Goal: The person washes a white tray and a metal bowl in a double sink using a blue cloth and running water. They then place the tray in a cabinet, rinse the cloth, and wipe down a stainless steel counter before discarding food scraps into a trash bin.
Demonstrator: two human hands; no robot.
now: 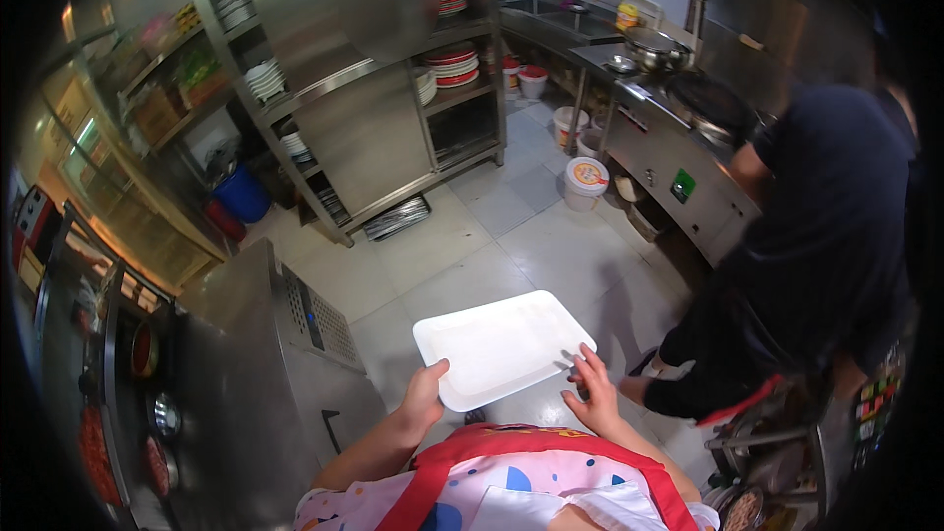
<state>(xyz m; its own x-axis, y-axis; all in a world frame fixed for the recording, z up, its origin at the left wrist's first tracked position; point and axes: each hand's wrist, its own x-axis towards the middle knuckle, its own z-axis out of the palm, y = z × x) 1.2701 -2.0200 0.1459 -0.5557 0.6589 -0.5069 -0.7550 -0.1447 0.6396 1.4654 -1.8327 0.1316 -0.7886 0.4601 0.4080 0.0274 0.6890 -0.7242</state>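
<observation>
A white rectangular plastic tray is held out flat in front of me, above the tiled floor. My left hand grips its near left corner, with the thumb over the rim and the other fingers hidden underneath. At the opposite end is my right hand, its fingers spread beside the near right corner. The fingertips reach the rim, but whether they press on it cannot be made out. Nothing lies on the tray's upper face.
To my right a person in dark clothes bends beside the stainless steel stove. A steel counter with bowls of food stands at left. Ahead is a steel cabinet holding plates. A lidded white bucket sits by the stove.
</observation>
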